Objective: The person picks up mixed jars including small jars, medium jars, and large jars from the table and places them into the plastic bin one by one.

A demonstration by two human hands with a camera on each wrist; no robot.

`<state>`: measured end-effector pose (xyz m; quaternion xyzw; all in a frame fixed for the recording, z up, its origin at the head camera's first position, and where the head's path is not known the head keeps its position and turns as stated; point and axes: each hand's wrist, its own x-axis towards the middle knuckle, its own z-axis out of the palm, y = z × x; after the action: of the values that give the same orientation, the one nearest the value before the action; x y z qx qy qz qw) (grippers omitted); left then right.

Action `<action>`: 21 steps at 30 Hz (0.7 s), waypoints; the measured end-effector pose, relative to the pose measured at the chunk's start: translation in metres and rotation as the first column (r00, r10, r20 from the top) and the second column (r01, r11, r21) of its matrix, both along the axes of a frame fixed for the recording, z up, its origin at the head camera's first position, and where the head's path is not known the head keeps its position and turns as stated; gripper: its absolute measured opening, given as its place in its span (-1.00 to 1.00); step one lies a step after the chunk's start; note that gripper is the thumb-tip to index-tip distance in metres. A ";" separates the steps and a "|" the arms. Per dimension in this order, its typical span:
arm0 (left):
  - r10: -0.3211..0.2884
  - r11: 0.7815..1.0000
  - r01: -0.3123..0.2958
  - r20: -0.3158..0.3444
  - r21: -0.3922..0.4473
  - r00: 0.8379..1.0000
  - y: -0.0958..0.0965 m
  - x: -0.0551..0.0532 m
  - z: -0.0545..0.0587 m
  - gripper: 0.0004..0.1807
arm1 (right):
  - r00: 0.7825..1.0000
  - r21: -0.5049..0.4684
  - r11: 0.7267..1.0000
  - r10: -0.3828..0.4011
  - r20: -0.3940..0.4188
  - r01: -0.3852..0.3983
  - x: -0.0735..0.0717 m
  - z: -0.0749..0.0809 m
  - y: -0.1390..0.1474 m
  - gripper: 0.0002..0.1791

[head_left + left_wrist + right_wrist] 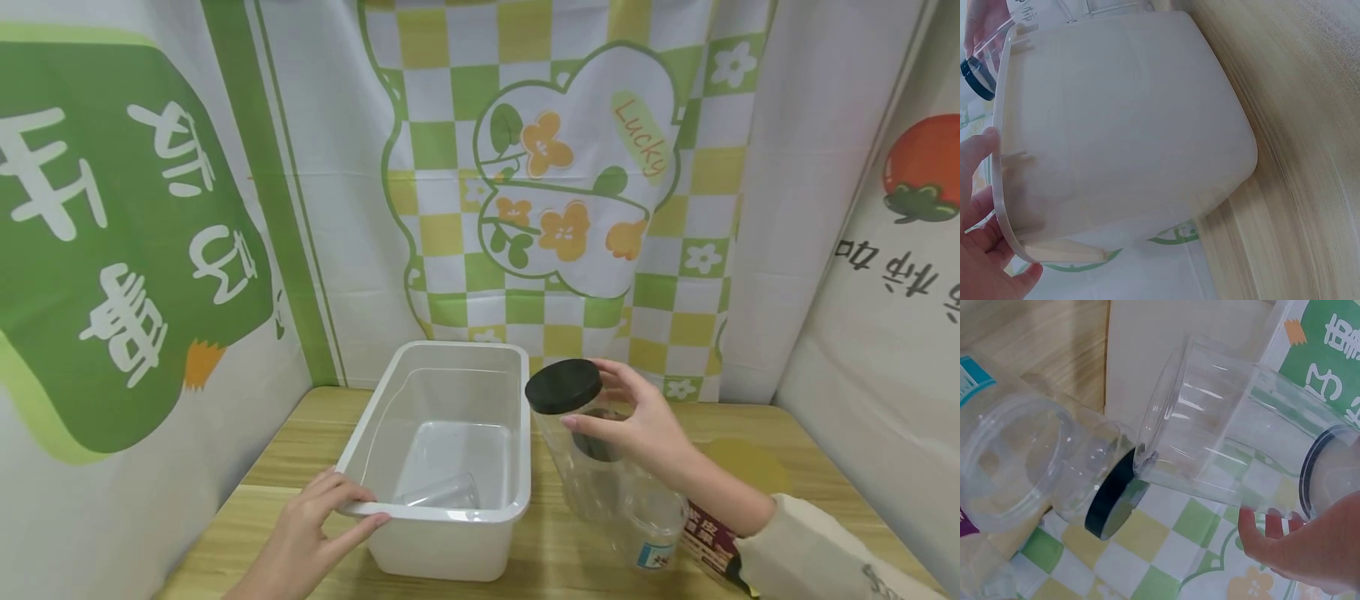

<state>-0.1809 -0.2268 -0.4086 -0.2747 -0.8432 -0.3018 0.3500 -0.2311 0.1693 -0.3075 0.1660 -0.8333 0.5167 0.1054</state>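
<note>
A white plastic tub [442, 546] stands on the wooden table, with a clear plastic container [450, 492] lying on its side inside. My left hand [315, 517] grips the tub's near left rim corner, thumb on the near edge and fingers over the side. Just right of the tub, my right hand [648, 425] holds a clear jar [1222, 437] with a black lid [564, 386], tilted and raised off the table. In the right wrist view its base points away from the palm. Behind it stands a second clear jar with a black lid [1113, 497].
Right of the held jar is a clear jar with a blue label [654, 556] and an open mouth. A dark purple package [708, 537] lies beside it, partly under my right forearm. Farther right is a yellow round thing [746, 465]. Printed cloth [450, 267] hangs around the table.
</note>
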 end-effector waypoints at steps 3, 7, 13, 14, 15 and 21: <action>0.004 1.000 -0.004 0.001 -0.003 1.000 0.000 0.000 0.000 -0.60 | 1.000 0.011 1.000 -0.001 0.003 0.000 -0.004 0.005 -0.001 -0.15; 0.012 1.000 -0.012 0.002 -0.008 1.000 0.000 0.000 0.000 -0.60 | 1.000 0.037 0.999 0.016 0.007 -0.017 -0.009 0.011 -0.001 -0.16; 0.000 1.000 0.000 -0.020 -0.008 1.000 0.000 -0.001 -0.001 -0.60 | 0.999 0.071 0.996 0.050 0.017 -0.051 -0.017 0.020 -0.004 -0.17; -0.003 1.000 0.003 -0.025 -0.008 1.000 0.000 -0.001 -0.001 -0.60 | 0.998 0.073 0.996 0.052 0.020 -0.053 -0.018 0.022 -0.005 -0.16; -0.004 1.000 0.004 -0.028 -0.008 1.000 0.000 -0.001 -0.001 -0.60 | 0.998 0.071 0.996 0.054 0.026 -0.056 -0.020 0.023 -0.006 -0.16; -0.008 1.000 0.008 -0.034 -0.009 0.999 -0.001 -0.002 -0.001 -0.60 | 0.996 0.058 0.995 0.076 0.042 -0.078 -0.028 0.030 -0.012 -0.15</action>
<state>-0.1825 -0.2275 -0.4100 -0.2847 -0.8373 -0.2949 0.3619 -0.2590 0.1573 -0.2772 0.1906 -0.8432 0.4985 0.0640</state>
